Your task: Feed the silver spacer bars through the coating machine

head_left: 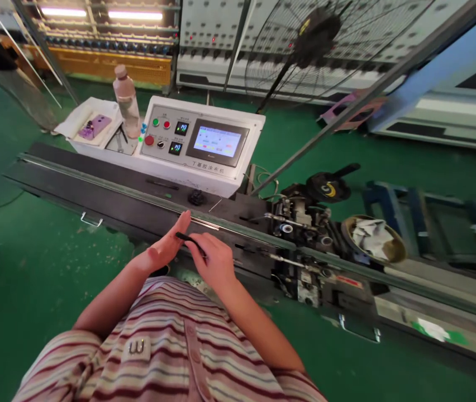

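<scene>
Over a green floor (66, 279), a long dark surface (133, 209) runs past the person. The right hand (217, 259) pinches a black stick (188, 240) in its grip; the stick's long axis points leftward from there to the nearby left hand (166, 245), held flat. Whether stick and palm touch, I cannot tell.

A green floor (70, 251), flecked with pale marks, is bordered by a white panel (208, 25) dotted with dark holes; above a yellow perforated guard (148, 71), two bright white tube lights (135, 15) are mounted.
</scene>
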`<state>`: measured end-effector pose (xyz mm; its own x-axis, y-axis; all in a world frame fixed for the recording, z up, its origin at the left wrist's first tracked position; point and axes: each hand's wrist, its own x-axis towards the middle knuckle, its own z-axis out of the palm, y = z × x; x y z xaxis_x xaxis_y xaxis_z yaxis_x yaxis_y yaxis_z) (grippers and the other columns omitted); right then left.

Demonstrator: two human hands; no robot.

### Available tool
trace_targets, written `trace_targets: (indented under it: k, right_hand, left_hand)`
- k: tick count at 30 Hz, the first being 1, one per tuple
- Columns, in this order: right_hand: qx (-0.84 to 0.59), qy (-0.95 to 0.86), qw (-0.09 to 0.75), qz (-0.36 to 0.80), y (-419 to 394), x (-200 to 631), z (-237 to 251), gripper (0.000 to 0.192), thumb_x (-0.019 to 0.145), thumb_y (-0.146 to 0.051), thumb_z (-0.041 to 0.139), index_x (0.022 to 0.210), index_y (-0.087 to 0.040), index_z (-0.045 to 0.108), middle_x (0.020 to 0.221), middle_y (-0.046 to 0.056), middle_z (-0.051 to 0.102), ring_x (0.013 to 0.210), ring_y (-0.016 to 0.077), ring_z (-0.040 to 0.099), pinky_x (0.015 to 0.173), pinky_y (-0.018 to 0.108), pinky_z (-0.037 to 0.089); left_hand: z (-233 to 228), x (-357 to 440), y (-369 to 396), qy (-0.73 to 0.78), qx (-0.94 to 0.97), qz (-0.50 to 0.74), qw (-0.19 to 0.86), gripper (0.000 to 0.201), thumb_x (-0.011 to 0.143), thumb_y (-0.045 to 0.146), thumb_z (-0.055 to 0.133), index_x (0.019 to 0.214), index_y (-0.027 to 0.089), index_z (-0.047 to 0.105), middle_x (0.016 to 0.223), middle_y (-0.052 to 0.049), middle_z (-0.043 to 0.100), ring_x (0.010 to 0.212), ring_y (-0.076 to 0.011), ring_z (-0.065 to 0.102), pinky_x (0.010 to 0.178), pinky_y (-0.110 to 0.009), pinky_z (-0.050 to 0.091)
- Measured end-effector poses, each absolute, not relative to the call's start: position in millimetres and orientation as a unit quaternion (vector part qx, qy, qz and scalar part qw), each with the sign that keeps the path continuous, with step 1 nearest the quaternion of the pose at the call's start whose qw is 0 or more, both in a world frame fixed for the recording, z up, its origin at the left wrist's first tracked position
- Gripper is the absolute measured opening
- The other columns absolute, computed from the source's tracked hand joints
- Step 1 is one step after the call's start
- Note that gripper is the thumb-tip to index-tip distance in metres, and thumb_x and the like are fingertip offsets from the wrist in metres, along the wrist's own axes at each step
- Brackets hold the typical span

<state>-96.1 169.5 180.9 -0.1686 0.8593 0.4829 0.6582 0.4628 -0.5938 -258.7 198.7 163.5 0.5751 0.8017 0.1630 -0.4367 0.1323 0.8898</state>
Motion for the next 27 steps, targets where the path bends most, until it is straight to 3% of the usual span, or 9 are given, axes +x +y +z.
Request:
trace_targets:
  k: [5, 7, 10, 12, 16, 19, 22, 25, 27]
  right_hand:
    - [-0.568, -0.734, 0.366, 0.070, 177.8, -114.4, 176.6, 0.031, 0.101, -0.035, 0.046, 0.090, -0.017, 0.070, 0.072, 0.006, 0.064, 0.066, 0.0140, 0.055, 0.059, 0.025, 0.034]
    - [-0.551, -0.730, 0.370, 0.163, 184.0, -112.4, 178.9, 0.036, 0.101, -0.039, 0.046, 0.083, -0.018, 0.068, 0.067, 0.004, 0.061, 0.061, 0.0122, 0.053, 0.056, 0.024, 0.033]
    - [-0.498, -0.664, 0.443, 0.340, 193.2, -103.1, 185.8, 0.046, 0.103, -0.046, 0.040, 0.079, -0.017, 0.067, 0.054, -0.002, 0.051, 0.050, 0.0103, 0.046, 0.053, 0.022, 0.035]
    - [-0.502, -0.629, 0.478, 0.353, 196.1, -100.1, 189.3, 0.045, 0.102, -0.047, 0.042, 0.084, -0.017, 0.069, 0.054, -0.003, 0.051, 0.049, 0.0101, 0.046, 0.053, 0.022, 0.036]
    - [-0.506, -0.724, 0.421, 0.206, 193.4, -112.4, 187.4, 0.033, 0.101, -0.037, 0.049, 0.088, -0.017, 0.071, 0.073, 0.001, 0.067, 0.061, 0.0103, 0.056, 0.060, 0.023, 0.039]
    - [-0.524, -0.767, 0.370, 0.013, 187.2, -127.0, 184.2, 0.028, 0.102, -0.031, 0.048, 0.093, -0.015, 0.070, 0.072, 0.002, 0.066, 0.065, 0.0122, 0.057, 0.060, 0.026, 0.036]
    - [-0.532, -0.764, 0.323, -0.167, 180.6, -135.8, 184.6, 0.022, 0.100, -0.028, 0.053, 0.100, -0.013, 0.069, 0.066, 0.002, 0.061, 0.063, 0.0136, 0.052, 0.057, 0.030, 0.031]
    - [-0.513, -0.777, 0.295, -0.216, 177.3, -139.4, 183.7, 0.019, 0.098, -0.024, 0.055, 0.102, -0.012, 0.070, 0.062, 0.002, 0.058, 0.061, 0.0142, 0.048, 0.056, 0.032, 0.028]
    - [-0.512, -0.789, 0.301, -0.159, 179.2, -139.1, 180.4, 0.019, 0.098, -0.022, 0.055, 0.101, -0.012, 0.071, 0.063, 0.003, 0.059, 0.061, 0.0141, 0.049, 0.055, 0.032, 0.027]
  left_hand:
    - [151.0, -264.9, 205.2, 0.188, 0.511, 0.419, 0.727, 0.125, 0.057, 0.091, 0.062, 0.158, 0.027, 0.026, 0.168, -0.006, 0.007, 0.155, -0.0312, -0.001, 0.127, -0.043, 0.003]
    - [150.0, -269.5, 207.4, 0.179, 0.506, 0.421, 0.731, 0.123, 0.058, 0.092, 0.059, 0.157, 0.027, 0.027, 0.168, -0.005, 0.008, 0.155, -0.0305, -0.002, 0.127, -0.043, 0.003]
    - [153.6, -275.3, 209.9, 0.171, 0.487, 0.424, 0.744, 0.124, 0.057, 0.099, 0.047, 0.158, 0.028, 0.027, 0.168, -0.001, 0.005, 0.155, -0.0292, -0.008, 0.127, -0.044, 0.003]
    - [156.5, -277.6, 212.0, 0.173, 0.481, 0.419, 0.750, 0.123, 0.057, 0.100, 0.043, 0.157, 0.031, 0.027, 0.168, 0.002, 0.004, 0.155, -0.0276, -0.012, 0.126, -0.045, 0.002]
    - [158.7, -278.9, 217.4, 0.174, 0.492, 0.426, 0.739, 0.132, 0.050, 0.099, 0.053, 0.158, 0.027, 0.026, 0.168, -0.003, 0.006, 0.155, -0.0306, -0.009, 0.127, -0.044, 0.003]
    - [160.3, -280.1, 218.8, 0.182, 0.509, 0.425, 0.727, 0.136, 0.048, 0.097, 0.058, 0.159, 0.026, 0.022, 0.169, -0.005, 0.004, 0.155, -0.0319, -0.006, 0.127, -0.042, 0.003]
    - [162.1, -281.9, 217.2, 0.186, 0.511, 0.417, 0.728, 0.128, 0.055, 0.091, 0.064, 0.159, 0.029, 0.022, 0.169, -0.004, 0.005, 0.155, -0.0306, -0.006, 0.128, -0.042, 0.001]
    - [159.9, -282.9, 214.7, 0.201, 0.491, 0.422, 0.735, 0.121, 0.060, 0.089, 0.062, 0.158, 0.028, 0.026, 0.168, -0.006, 0.008, 0.155, -0.0308, -0.001, 0.128, -0.042, 0.002]
    - [155.8, -284.1, 213.7, 0.205, 0.469, 0.430, 0.744, 0.120, 0.060, 0.091, 0.059, 0.157, 0.026, 0.030, 0.168, -0.008, 0.013, 0.155, -0.0316, 0.003, 0.127, -0.043, 0.003]
